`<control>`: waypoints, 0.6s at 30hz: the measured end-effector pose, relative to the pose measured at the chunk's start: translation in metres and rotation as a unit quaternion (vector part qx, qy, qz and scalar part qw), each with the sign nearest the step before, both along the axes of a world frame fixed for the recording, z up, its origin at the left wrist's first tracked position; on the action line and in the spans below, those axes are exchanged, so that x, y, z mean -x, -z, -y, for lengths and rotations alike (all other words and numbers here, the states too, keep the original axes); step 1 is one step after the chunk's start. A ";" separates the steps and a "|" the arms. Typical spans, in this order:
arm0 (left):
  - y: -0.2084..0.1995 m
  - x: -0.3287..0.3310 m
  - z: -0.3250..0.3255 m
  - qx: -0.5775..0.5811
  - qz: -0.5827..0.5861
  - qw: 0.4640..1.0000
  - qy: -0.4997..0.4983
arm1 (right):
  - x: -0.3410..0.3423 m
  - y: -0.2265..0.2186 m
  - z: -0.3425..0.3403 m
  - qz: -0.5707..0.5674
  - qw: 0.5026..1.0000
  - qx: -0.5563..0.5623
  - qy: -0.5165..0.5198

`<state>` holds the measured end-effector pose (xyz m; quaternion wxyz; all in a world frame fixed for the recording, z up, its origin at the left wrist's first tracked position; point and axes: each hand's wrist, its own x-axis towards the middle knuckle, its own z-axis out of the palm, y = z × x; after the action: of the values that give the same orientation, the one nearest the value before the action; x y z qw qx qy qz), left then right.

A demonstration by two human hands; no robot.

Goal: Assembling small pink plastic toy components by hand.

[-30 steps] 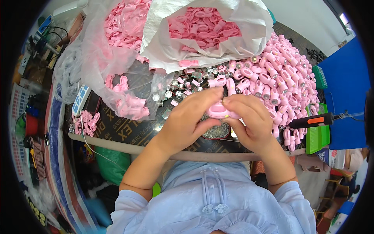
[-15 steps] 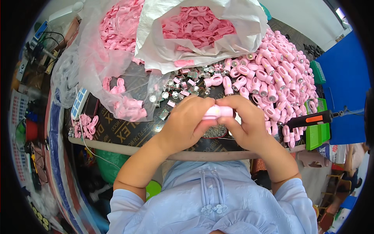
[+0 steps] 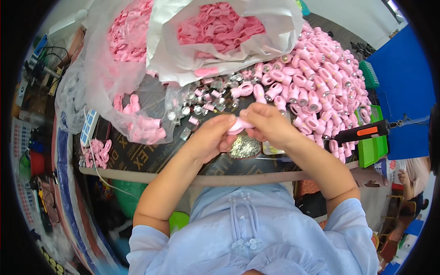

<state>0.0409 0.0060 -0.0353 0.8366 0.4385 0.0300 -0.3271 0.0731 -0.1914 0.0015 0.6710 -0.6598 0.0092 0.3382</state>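
Both hands meet over the near middle of the table around one small pink flashlight [image 3: 238,126]. My left hand [image 3: 211,135] grips its left side between thumb and fingers. At its other end, my right hand [image 3: 268,123] pinches it; the fingers partly hide its shape. Just below the hands sits a dish of small shiny metal pieces [image 3: 245,147]. Beyond them lie loose silvery and pink inner parts [image 3: 201,98]. A large heap of similar pink flashlights [image 3: 316,78], many with metallic ends, rises to the right.
A white sack [image 3: 160,59] of pink casings stands at the back, beside a clear plastic bag [image 3: 98,68] with more. On the right, a black and orange electric screwdriver [image 3: 362,133] is near green baskets [image 3: 373,153] and a blue panel [image 3: 403,91].
Both hands have moved slightly away from me and turned, tilting the pink flashlight between them. More of the metal pieces in the dish now shows. The view has shifted slightly.
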 end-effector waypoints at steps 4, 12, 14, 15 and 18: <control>-0.007 0.012 -0.007 -0.365 0.403 0.839 -0.025 | 0.001 0.015 0.015 0.204 0.974 -0.030 -0.096; -0.003 0.016 -0.056 -0.477 0.436 0.741 -0.185 | -0.074 -0.028 0.101 0.595 0.610 0.422 0.309; -0.005 0.014 -0.060 -0.504 0.404 0.727 -0.232 | -0.097 -0.038 0.114 0.601 0.535 0.503 0.316; -0.003 0.012 -0.064 -0.521 0.403 0.715 -0.235 | -0.108 -0.042 0.118 0.587 0.498 0.563 0.299; -0.007 0.008 -0.066 -0.578 0.475 0.635 -0.195 | -0.142 -0.030 0.136 0.633 0.450 0.582 0.241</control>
<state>0.0329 0.0722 -0.0287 0.3554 0.9112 -0.1036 0.1807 0.2153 -0.3276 0.0314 0.0047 -0.8993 -0.0645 -0.4326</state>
